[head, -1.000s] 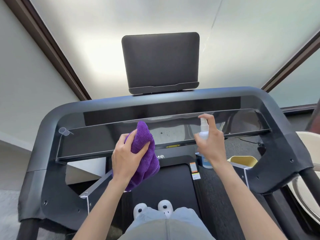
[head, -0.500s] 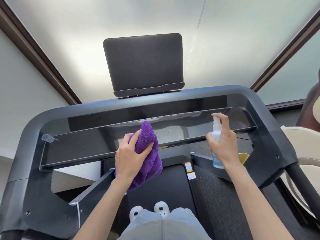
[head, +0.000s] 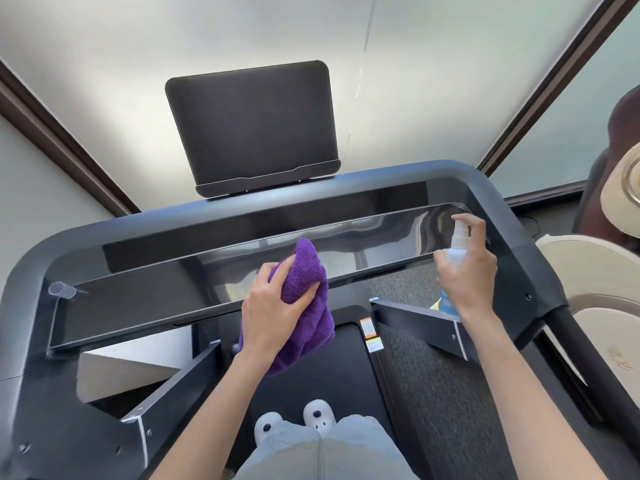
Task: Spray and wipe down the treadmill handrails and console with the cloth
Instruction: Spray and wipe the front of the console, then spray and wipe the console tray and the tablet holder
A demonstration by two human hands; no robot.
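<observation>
My left hand (head: 273,315) grips a bunched purple cloth (head: 306,271) pressed against the middle of the glossy black console panel (head: 156,299) of the treadmill. My right hand (head: 467,275) holds a small white spray bottle (head: 457,245) with a blue label, upright at the panel's right end, index finger on top of the nozzle. The dark grey handrail frame (head: 502,202) curves around the console. A black tablet holder (head: 252,129) stands above the console's centre.
The black treadmill belt (head: 346,375) runs below, with my white shoes (head: 294,422) on it. A beige and brown massage chair (head: 595,271) stands close on the right. A small clear cup holder (head: 62,291) sits at the console's left end. Frosted windows lie ahead.
My right hand has carried the spray bottle rightward along the console panel to its right end. The left hand with the cloth stays near the panel's middle. My view has shifted slightly.
</observation>
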